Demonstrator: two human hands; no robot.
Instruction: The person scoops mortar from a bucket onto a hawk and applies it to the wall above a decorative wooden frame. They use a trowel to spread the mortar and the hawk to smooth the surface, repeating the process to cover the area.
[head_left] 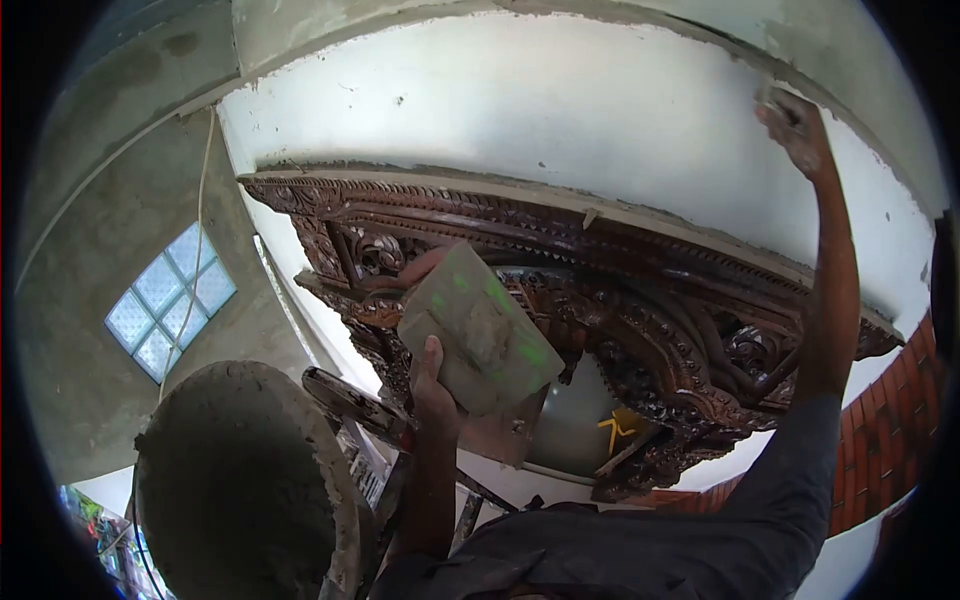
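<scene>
My left hand (434,385) grips a flat grey board (465,290) with green marks, its thumb on the top face. A lump of wet mortar (487,335) lies on the board's middle. At the upper right my right hand (797,130) is raised on a stretched arm, its fingers curled beside the joint between the white wall panel (500,95) and the grey plaster above. What those fingers hold is too small and blurred to name. Behind the board runs a dark carved wooden frame (640,260).
A round mortar-crusted basin (245,490) stands at lower left, next to a ladder (365,405). A cord (203,180) hangs before a blue-paned window (170,300). Red brick-patterned cladding (885,450) is at the right. A ledge (440,180) tops the carved frame.
</scene>
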